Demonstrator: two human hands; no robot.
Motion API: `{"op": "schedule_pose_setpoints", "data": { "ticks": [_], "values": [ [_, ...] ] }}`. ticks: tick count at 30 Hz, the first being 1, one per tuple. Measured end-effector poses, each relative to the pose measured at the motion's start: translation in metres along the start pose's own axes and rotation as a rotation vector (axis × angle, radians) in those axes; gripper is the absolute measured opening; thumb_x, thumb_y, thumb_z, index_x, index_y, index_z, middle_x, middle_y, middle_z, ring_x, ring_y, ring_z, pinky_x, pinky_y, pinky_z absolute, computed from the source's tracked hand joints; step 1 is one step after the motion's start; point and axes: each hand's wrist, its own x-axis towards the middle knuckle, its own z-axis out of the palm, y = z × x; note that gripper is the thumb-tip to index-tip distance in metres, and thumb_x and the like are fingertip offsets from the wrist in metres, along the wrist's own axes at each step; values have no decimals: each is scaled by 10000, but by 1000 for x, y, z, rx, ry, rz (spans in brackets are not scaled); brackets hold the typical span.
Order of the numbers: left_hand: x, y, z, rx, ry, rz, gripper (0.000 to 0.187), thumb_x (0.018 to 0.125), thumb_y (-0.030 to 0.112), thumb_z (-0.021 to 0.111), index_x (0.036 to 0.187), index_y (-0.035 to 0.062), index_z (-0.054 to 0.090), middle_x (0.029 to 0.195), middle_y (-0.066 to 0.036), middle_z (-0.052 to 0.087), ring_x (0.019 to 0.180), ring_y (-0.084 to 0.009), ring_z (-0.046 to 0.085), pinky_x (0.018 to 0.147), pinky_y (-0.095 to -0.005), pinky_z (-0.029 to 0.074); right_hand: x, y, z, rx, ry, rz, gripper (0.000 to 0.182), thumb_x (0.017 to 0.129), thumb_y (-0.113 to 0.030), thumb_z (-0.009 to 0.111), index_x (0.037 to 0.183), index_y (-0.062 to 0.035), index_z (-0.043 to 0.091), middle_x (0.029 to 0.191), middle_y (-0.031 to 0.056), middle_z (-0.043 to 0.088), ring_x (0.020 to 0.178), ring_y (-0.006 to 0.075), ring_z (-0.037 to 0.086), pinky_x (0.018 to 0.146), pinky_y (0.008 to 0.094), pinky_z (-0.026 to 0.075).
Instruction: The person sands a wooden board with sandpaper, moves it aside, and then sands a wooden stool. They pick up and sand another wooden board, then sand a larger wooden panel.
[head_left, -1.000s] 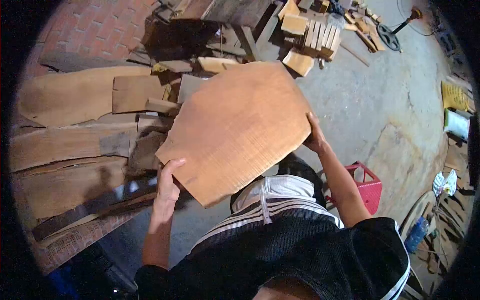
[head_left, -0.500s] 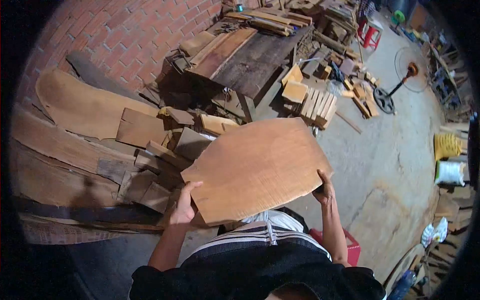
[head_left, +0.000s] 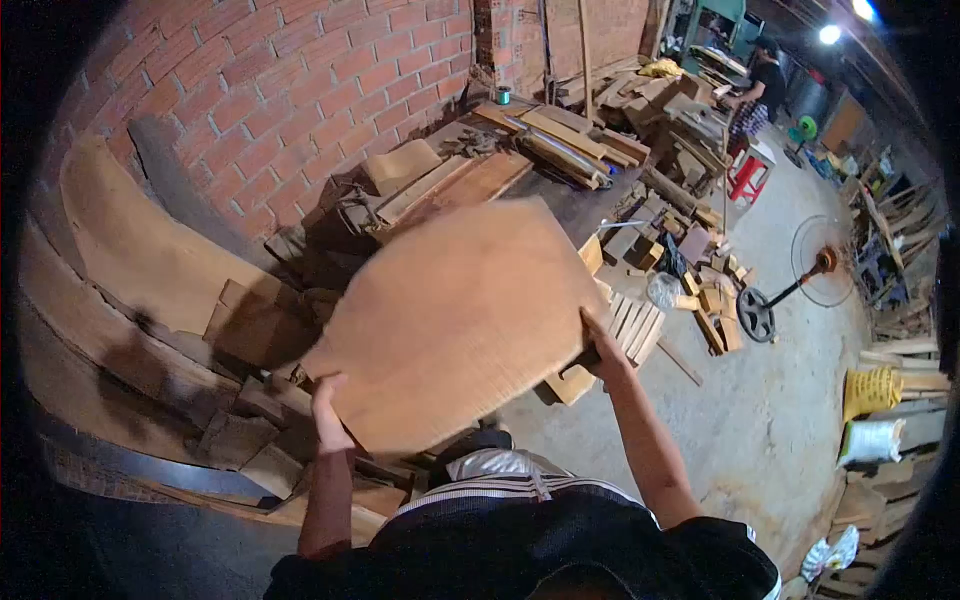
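A broad, flat wooden board (head_left: 460, 320) with curved edges is held up in front of my body. My left hand (head_left: 330, 408) grips its near left corner, the thumb lying on top. At the right edge, my right hand (head_left: 602, 345) is closed round the board, its fingers mostly hidden underneath. The board covers part of the low workbench (head_left: 625, 200) behind it, where planks (head_left: 560, 145) are piled. Below the right side of the board sits a stack of wooden strips (head_left: 630, 328).
Large slabs (head_left: 140, 240) lean along the brick wall (head_left: 300, 90) at left. A pedestal fan (head_left: 790, 290) stands on the concrete floor at right, near a yellow sack (head_left: 872, 392) and a white sack (head_left: 872, 440). Another person (head_left: 762, 90) is at the far back, beside a red stool (head_left: 748, 178).
The board has moved left and forward, away from my body, with both hands still on it. My view has tilted up, bringing the other person and the ceiling lights into sight.
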Motion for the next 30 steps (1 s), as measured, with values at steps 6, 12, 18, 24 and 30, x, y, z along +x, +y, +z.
{"op": "schedule_pose_setpoints", "data": {
  "ticks": [6, 12, 18, 24, 30],
  "values": [
    [88, 64, 93, 64, -107, 407, 374, 812, 158, 665, 1153, 16, 611, 1027, -62, 651, 981, -200, 622, 841, -381, 514, 75, -43, 102, -114, -377, -45, 745, 951, -666, 419, 1149, 6, 673, 1053, 105, 691, 958, 185, 648, 852, 349, 520],
    [120, 91, 174, 1126, -592, 1209, 532, 748, 52, 700, 1258, -37, 574, 1158, -174, 673, 967, -253, 693, 842, -375, 562, 93, -141, 222, 298, -654, -9, 979, 860, -798, 392, 1415, 8, 394, 1379, 152, 500, 1231, 308, 502, 1061, 480, 388],
    [160, 56, 227, 1449, -843, 1514, 609, 714, 141, 770, 1252, -75, 583, 1213, -218, 650, 1100, -321, 661, 952, -413, 552, 159, -138, 204, 544, -630, -38, 886, 871, -703, 505, 1504, -110, 324, 1540, 134, 344, 1408, 337, 321, 1149, 563, 262],
    [201, -20, 230, 1679, -915, 1523, 358, 930, 212, 539, 1189, -24, 611, 1263, -179, 619, 1184, -283, 605, 1049, -437, 470, 227, -140, 149, 358, -573, 54, 619, 962, -471, 472, 1427, -63, 456, 1441, 123, 487, 1303, 312, 465, 1110, 464, 356],
    [206, -115, 214, 1737, -923, 1346, 384, 945, 276, 497, 1292, 137, 587, 1394, -59, 539, 1295, -247, 494, 1093, -551, 377, 255, -101, 100, 45, -296, 100, 493, 953, -326, 528, 1331, -10, 543, 1324, 139, 576, 1236, 261, 520, 1066, 418, 403]
  ]
}}
